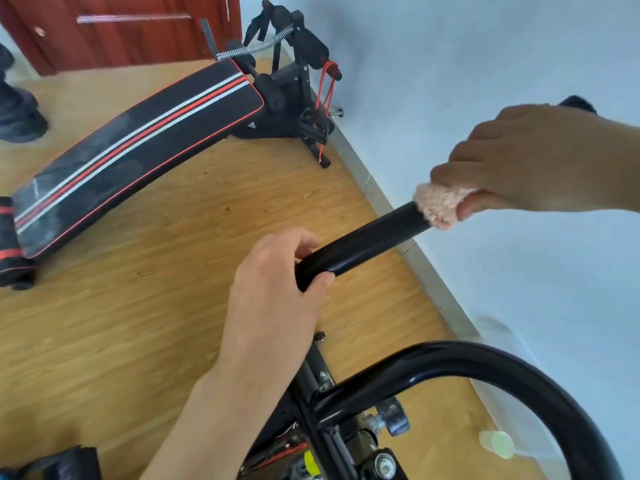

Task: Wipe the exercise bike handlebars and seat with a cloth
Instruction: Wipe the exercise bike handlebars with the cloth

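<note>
The exercise bike's black handlebar (367, 242) runs up to the right across the middle of the view. My left hand (277, 289) grips its lower part, thumb over the top. At the far end of the bar my right hand (526, 161) holds a fluffy pink cloth (438, 206) wrapped around the bar. A second curved black handlebar (485, 365) arcs across the lower right, joined to the bike frame (318, 410). The seat is not in view.
A black sit-up bench (138, 147) with red and white stripes lies on the wooden floor (138, 323) to the left. A white wall (485, 64) stands close on the right. A red-brown door (121, 26) is at the back.
</note>
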